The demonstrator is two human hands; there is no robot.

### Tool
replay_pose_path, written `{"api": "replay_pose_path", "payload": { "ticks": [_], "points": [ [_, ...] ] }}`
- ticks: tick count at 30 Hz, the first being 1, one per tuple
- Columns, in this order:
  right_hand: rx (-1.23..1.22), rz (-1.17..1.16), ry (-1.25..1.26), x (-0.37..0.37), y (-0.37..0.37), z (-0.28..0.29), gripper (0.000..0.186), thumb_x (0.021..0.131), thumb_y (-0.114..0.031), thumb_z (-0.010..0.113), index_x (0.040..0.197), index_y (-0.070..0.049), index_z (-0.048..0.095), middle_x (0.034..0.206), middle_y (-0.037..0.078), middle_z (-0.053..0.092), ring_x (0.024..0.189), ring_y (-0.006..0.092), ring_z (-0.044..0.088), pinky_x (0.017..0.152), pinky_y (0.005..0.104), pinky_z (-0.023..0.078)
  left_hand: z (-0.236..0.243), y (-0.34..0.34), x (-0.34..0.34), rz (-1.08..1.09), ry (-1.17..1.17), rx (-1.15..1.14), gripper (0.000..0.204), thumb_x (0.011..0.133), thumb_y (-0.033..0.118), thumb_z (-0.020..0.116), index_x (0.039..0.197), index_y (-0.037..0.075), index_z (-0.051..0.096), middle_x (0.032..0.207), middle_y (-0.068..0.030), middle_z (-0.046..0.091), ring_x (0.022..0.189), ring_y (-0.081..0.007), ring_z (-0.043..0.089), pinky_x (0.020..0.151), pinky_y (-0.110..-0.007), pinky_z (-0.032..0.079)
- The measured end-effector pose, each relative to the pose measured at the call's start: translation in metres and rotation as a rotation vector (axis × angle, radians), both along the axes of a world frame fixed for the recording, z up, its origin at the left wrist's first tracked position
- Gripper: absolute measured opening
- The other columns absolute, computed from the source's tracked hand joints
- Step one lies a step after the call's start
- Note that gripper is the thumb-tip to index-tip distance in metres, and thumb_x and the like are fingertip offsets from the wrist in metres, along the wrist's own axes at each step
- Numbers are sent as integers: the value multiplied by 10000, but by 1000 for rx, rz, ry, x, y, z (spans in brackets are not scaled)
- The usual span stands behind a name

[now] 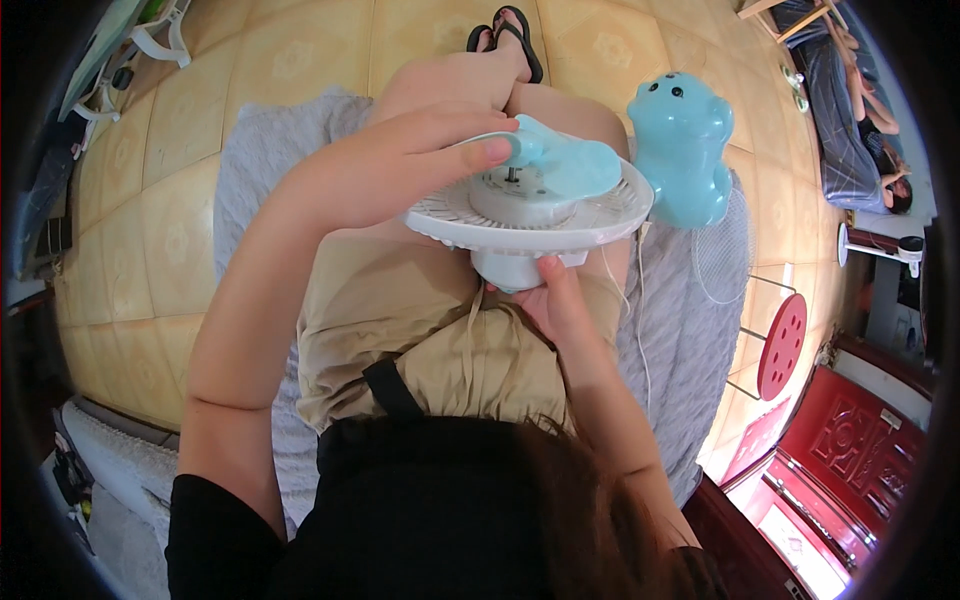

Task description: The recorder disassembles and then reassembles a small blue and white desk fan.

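A small white fan with its rear guard (612,232) facing up rests above my lap. My right hand (558,305) grips the white motor housing (512,272) underneath, thumb up against its side. My left hand (440,155) is closed on the light-blue fan blade (585,168), the thumb on its hub. Below the hub a short dark metal shaft (512,174) shows on the white motor cover (520,208). Whether the hub touches the shaft, I cannot tell. Fingertips of my left hand are partly hidden behind the blade.
A glossy light-blue bear-shaped piece (685,150) stands to the right on grey quilted cloth (672,375). Beside it lies a round white mesh guard (728,255). A white cord (643,335) trails down the cloth. Farther right are a red stool (783,347) and another person (885,150) lying down.
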State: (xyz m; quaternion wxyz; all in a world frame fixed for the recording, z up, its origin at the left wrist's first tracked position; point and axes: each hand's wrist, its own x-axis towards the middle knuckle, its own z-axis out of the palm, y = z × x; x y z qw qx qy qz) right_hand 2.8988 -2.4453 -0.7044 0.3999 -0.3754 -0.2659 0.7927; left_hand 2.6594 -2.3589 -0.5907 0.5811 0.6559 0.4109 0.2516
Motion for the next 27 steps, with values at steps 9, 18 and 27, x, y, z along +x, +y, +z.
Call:
{"api": "replay_pose_path", "payload": {
  "ticks": [9,18,27],
  "points": [
    [-13,-24,3,2,0,-7,735,890,-458,645,1405,-24,352,1298,156,539,1112,306,595,758,401,537,23,-12,6,-137,422,249,485,1003,325,504,1401,47,499,1402,-116,527,1305,-254,461,1111,-351,321],
    [-144,31,-101,11,-8,7,577,871,-63,652,1387,0,402,1295,139,548,1162,241,566,960,381,508,12,5,13,156,153,178,393,1007,278,467,894,-24,692,798,-91,668,784,-151,628,794,-292,501],
    [-171,625,-403,24,7,21,570,897,-30,658,1410,10,414,1354,134,519,1218,230,516,1052,374,462,-20,17,42,271,310,586,373,1034,351,417,979,17,574,947,-76,549,882,-153,508,834,-290,420]
  ]
}}
